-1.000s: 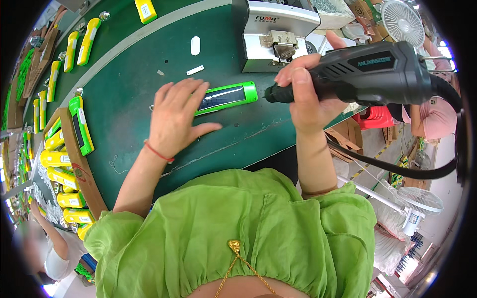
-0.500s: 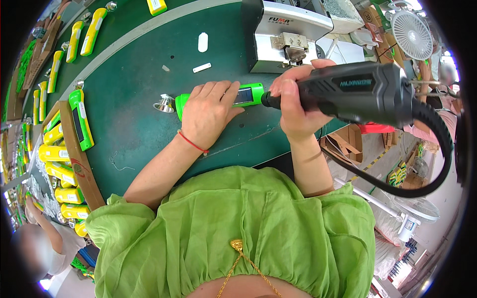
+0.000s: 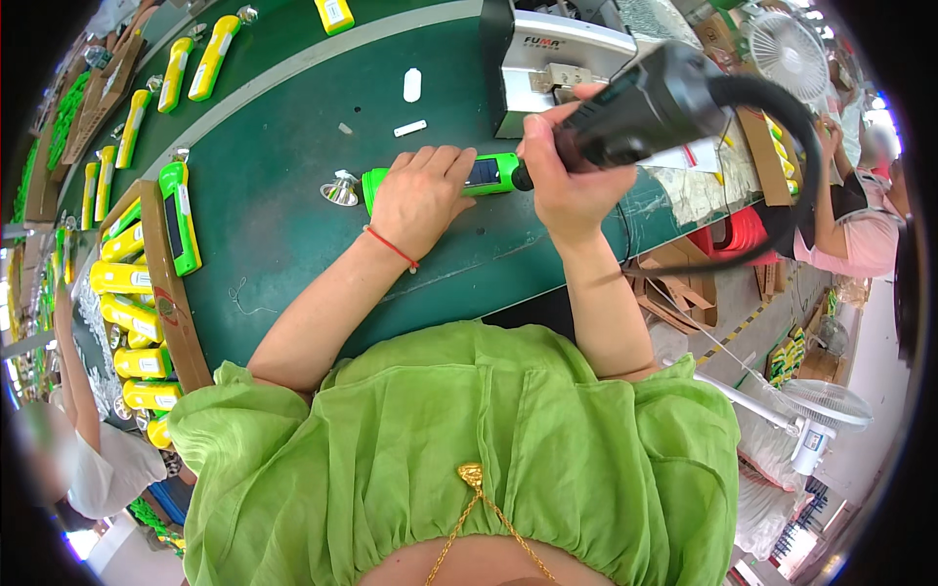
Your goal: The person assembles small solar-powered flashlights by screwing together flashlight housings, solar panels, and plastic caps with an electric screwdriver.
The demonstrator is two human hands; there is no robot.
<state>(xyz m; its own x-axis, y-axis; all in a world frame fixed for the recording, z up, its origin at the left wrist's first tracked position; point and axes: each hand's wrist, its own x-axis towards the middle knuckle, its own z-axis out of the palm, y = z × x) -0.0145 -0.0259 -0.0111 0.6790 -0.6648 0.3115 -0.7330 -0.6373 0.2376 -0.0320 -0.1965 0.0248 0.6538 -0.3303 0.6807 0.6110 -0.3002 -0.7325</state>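
My left hand (image 3: 422,200) is closed over a green flashlight (image 3: 502,174) lying on the green work table. A dark solar panel shows on its upper side, right of my fingers. At its left end a shiny reflector cup (image 3: 340,190) rests on the table, close to the open end of the body. My right hand (image 3: 567,186) grips a black electric screwdriver (image 3: 640,109) with a thick cable. Its nose is at the flashlight's right end; whether it touches is not clear. The rear of the tool tilts up and away from me.
A white oval plate (image 3: 412,85) and a small white strip (image 3: 410,128) lie beyond my left hand. A silver-black machine (image 3: 567,49) stands at the back. At left, a cardboard box (image 3: 174,293) holds several yellow-green flashlights. Other people work at both sides.
The screwdriver's rear has swung away from me and to the left, its cable following. My left hand still holds the flashlight. The whole view has shifted slightly.
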